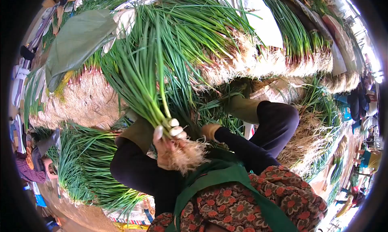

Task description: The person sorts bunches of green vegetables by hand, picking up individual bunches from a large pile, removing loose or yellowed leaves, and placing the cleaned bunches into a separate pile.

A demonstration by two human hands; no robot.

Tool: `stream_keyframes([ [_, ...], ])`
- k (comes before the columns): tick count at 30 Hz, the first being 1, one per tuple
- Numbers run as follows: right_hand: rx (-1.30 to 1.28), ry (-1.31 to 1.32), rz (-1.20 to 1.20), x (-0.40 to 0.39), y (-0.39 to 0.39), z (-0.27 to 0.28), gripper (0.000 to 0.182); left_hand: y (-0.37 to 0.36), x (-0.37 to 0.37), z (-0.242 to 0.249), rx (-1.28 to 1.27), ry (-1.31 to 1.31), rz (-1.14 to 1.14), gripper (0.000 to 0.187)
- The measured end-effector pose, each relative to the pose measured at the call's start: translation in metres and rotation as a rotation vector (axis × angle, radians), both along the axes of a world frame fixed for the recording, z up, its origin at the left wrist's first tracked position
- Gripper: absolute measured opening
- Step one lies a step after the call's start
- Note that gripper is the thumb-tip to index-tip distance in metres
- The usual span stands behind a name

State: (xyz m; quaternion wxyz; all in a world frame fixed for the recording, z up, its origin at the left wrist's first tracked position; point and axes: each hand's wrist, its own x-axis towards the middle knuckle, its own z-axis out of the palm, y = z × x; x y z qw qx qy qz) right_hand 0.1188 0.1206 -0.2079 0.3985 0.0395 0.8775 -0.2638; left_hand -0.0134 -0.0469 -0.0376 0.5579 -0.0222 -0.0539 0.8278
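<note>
My left hand (165, 153) is closed round the white lower ends of a bunch of green onions (151, 86). Their pale roots (186, 154) hang toward my lap, and the long green leaves point away from me. My right hand (198, 131) reaches in beside the bunch, past a yellowish cuff (210, 131); its fingers lie in shadow and I cannot make them out. Just beyond it, more loose green leaves (214, 114) lie between my boots.
A long stack of green onions (218, 42) with roots facing me runs across the front. Other piles lie at left (89, 159) and right (311, 139). A green plastic sheet (81, 42) and a white sheet (262, 17) cover parts of the stack. People are at the far right.
</note>
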Motion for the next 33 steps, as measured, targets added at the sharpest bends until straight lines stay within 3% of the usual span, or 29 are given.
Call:
stream_keyframes([
  [2,-0.082,0.15,0.026,0.037,-0.007,0.038,0.031,-0.004,0.001,0.01,0.187,0.049,0.08,0.052],
  [4,-0.175,0.132,0.074,0.029,0.012,-0.039,0.039,-0.004,0.0,0.025,0.195,0.071,0.12,0.063],
  [6,-0.001,0.109,-0.525,-0.036,0.02,0.052,0.049,0.0,0.0,0.009,0.192,0.011,-0.022,0.075],
  [8,0.081,0.324,-0.845,-0.062,0.021,0.087,0.047,0.002,0.001,-0.003,0.107,0.083,-0.144,0.084],
  [11,0.216,0.385,-0.802,-0.092,0.026,0.086,0.046,-0.002,0.008,-0.011,0.036,0.007,-0.169,0.053],
  [12,0.12,0.314,-0.882,-0.103,0.036,0.082,0.043,-0.002,0.008,-0.009,-0.117,0.01,-0.128,0.041],
  [15,-0.108,0.586,-1.152,-0.099,0.068,0.063,0.033,0.002,-0.001,-0.007,-0.41,0.261,-0.049,0.031],
  [17,-0.226,0.778,-1.227,-0.083,0.087,0.071,0.024,0.006,0.0,-0.008,-0.758,0.285,-0.005,0.028],
  [18,-0.579,0.815,-1.375,-0.077,0.088,0.049,0.025,0.014,0.001,-0.013,-0.734,0.298,-0.002,0.029],
  [19,-0.92,0.704,-1.429,-0.071,0.071,0.098,0.027,0.022,0.002,-0.017,-0.709,0.314,0.002,0.031],
  [21,-0.65,0.612,-1.091,-0.059,0.05,0.116,0.026,0.024,0.001,-0.044,-0.743,0.436,-0.166,0.035],
  [23,-0.613,0.494,-0.879,-0.061,0.029,0.12,0.022,0.019,0.0,-0.057,-0.713,0.47,-0.293,0.036],
  [25,-0.789,0.331,-1.095,-0.062,0.014,0.143,0.019,0.021,0.003,-0.039,-0.801,0.457,-0.213,0.033],
  [28,-0.25,0.62,-0.932,-0.057,0.014,0.101,0.019,0.023,0.007,-0.039,-0.838,0.367,-0.098,0.029],
  [31,-0.026,0.683,-1.083,-0.036,0.043,0.035,0.025,0.011,0.008,-0.047,-0.833,0.363,-0.127,0.027],
  [33,0.211,0.207,-0.61,-0.021,0.066,0.047,0.03,0.008,0.008,-0.029,-0.759,0.307,-0.098,0.027],
])
